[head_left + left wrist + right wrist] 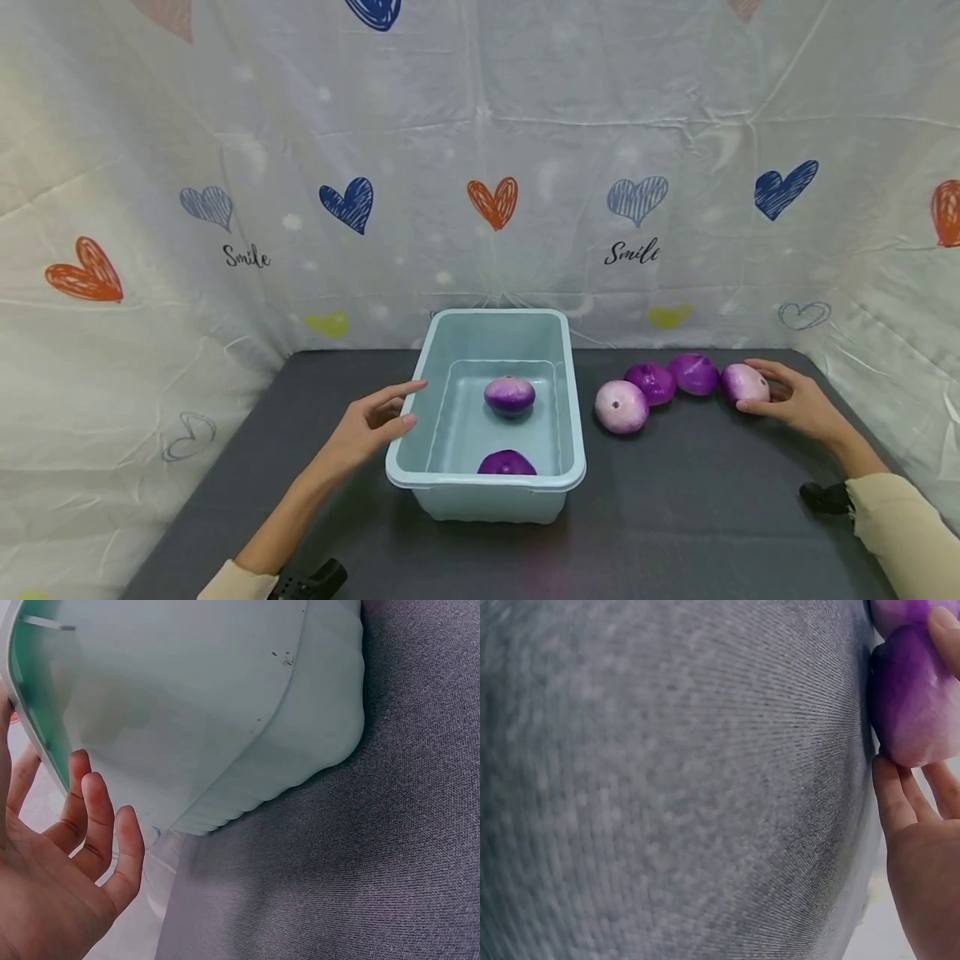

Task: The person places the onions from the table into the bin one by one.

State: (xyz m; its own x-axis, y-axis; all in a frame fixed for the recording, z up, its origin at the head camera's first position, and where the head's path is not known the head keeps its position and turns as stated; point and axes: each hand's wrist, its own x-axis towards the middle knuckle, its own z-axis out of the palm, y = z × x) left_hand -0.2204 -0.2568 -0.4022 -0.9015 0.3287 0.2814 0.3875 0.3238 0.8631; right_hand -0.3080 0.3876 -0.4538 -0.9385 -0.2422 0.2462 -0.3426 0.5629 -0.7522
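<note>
My right hand [798, 404] holds the rightmost purple onion [742, 384], pale on top, between the thumb in front and the fingers behind. In the right wrist view, fingertips and thumb meet that onion [915, 697] low, close to the cloth. My left hand [375, 421] is at the left rim of a light blue plastic tub [491, 481]. Its index fingertip and thumb touch the rim, while the other fingers bend loosely beside the outer wall in the left wrist view. Inside the tub lie two purple onions, one mid-floor [510, 396] and one partly hidden behind the near rim [507, 463].
Left of the held onion, on the dark grey cloth [675, 517], lie a pale onion [622, 407] and two darker purple onions, one beside it [651, 383] and one farther back [693, 373]. A white curtain [562, 167] with printed hearts stands behind the table.
</note>
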